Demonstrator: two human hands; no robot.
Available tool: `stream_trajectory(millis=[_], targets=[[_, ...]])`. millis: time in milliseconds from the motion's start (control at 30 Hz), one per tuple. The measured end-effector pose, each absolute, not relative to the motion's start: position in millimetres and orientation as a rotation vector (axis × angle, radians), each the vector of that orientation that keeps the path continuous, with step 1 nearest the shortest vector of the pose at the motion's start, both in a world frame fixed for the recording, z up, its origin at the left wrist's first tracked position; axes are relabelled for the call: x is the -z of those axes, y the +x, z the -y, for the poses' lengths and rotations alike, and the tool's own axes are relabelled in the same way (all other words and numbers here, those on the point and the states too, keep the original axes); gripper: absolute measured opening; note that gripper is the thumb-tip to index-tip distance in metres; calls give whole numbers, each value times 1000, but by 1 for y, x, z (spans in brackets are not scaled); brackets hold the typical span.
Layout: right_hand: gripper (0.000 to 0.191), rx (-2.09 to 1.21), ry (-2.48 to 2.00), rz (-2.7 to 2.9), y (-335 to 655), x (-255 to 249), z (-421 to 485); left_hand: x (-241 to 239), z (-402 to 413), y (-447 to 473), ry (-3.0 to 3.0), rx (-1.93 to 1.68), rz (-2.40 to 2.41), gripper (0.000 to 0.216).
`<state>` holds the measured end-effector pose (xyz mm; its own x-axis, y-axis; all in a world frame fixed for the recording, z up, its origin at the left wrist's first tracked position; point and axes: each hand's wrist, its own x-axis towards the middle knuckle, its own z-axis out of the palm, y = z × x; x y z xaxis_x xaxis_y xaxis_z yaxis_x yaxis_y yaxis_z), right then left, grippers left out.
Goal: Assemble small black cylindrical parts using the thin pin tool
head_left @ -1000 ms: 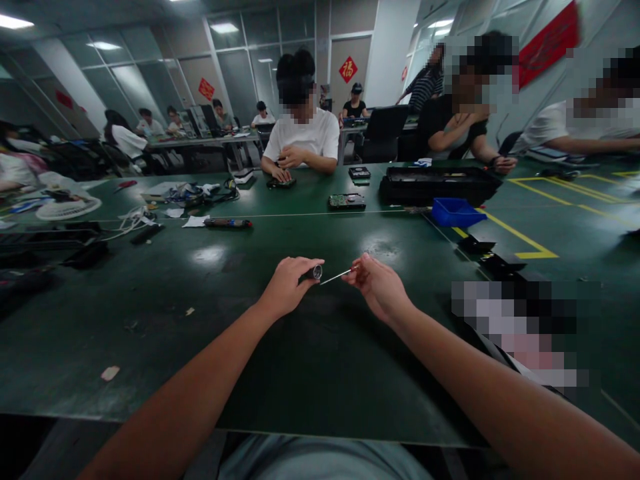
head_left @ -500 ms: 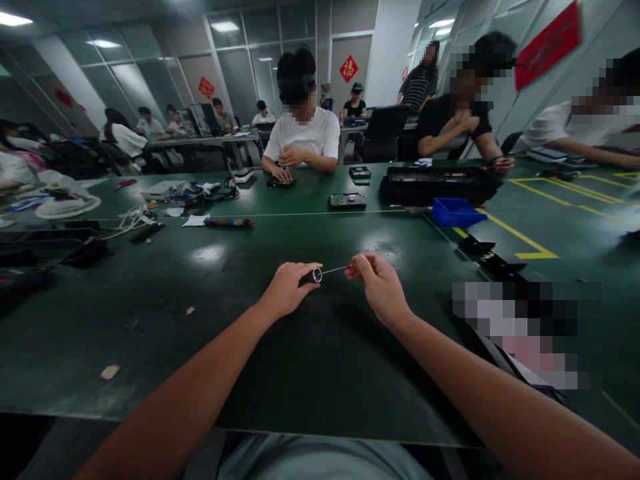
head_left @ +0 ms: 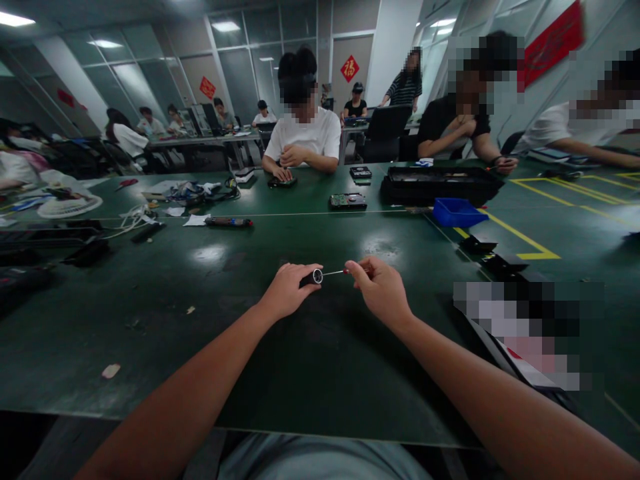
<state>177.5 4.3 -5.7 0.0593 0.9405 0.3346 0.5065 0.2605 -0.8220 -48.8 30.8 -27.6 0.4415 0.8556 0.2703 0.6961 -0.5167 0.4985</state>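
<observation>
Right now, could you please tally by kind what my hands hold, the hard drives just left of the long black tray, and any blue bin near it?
Black tube (left hand): 1
Screwdriver (right hand): 1
Hard drives: 2
Blue bin: 1
Total: 5

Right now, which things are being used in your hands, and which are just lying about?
In use:
- black tube, in the left hand
- thin metal-shafted tool, in the right hand

Apparently just lying about:
- blue bin
- pale scrap

Dim overall, lit by ceiling lights. Glare patches on table, soft shadows mid-table. Edges stretched, patches pixelated.
</observation>
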Motion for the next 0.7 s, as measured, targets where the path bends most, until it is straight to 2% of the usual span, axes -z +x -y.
stream_trajectory(millis=[167, 367, 500, 700], targets=[[20, -668, -1189, 1658, 175, 10, -3, 28, -32, -49, 2380, -722, -1343, 40], [39, -725, -1246, 1650, 176, 11, -3, 29, -32, -49, 2393, -698, -1328, 39], [28, -689, -1210, 1656, 176, 14, -4, 29, -32, -49, 2379, -702, -1337, 39], [29, -749, -1193, 1687, 176, 15, -1, 31, -33, -51, 2365, -731, -1348, 40]])
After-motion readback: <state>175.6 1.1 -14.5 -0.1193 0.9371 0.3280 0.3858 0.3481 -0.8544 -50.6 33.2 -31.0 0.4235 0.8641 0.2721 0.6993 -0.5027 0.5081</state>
